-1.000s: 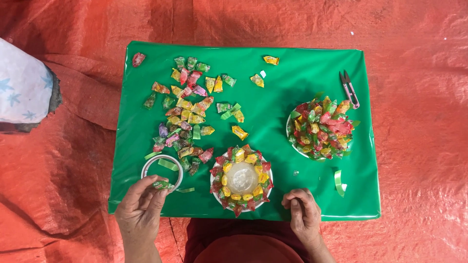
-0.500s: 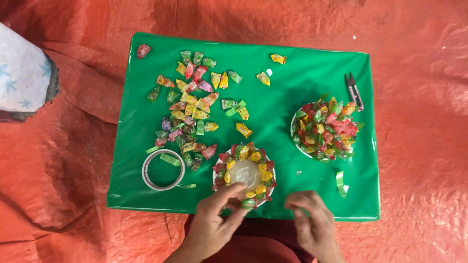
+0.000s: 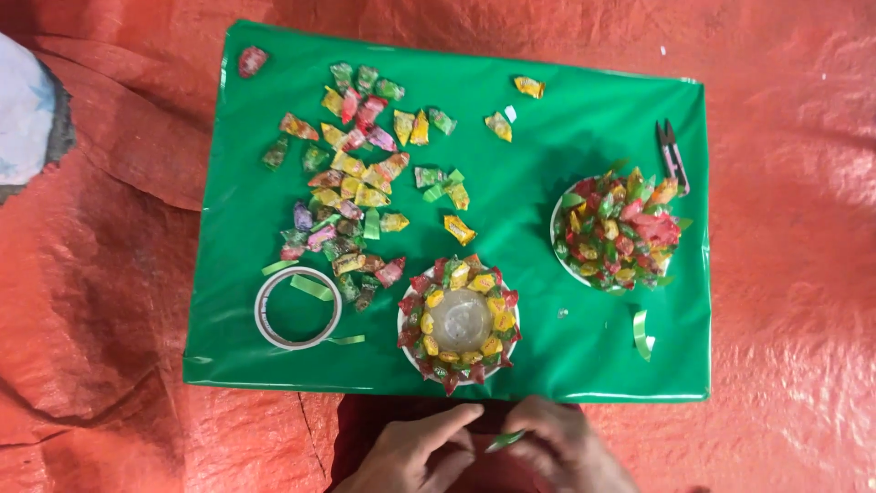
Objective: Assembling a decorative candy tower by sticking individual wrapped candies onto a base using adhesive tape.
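My left hand [image 3: 415, 454] and my right hand [image 3: 566, 447] meet below the near edge of the green board [image 3: 566, 137]. Between their fingertips is a small green strip [image 3: 505, 441]; my right hand pinches it and my left fingers touch its other end. Just above them on the board stands a round disc ringed with wrapped candies [image 3: 459, 321], its clear middle bare. Left of that lies a roll of tape [image 3: 297, 308] with green strips beside it.
A loose heap of wrapped candies [image 3: 356, 192] covers the board's left half. A second disc fully covered in candies [image 3: 619, 228] sits at the right, with small snips [image 3: 673, 153] behind it. Orange tarp [image 3: 794, 274] surrounds the board. A pale cloth [image 3: 27, 114] lies far left.
My left hand left the tape roll and swung right, past the candy disc, down to my right hand below the board's edge. Both hands now meet on the green strip.
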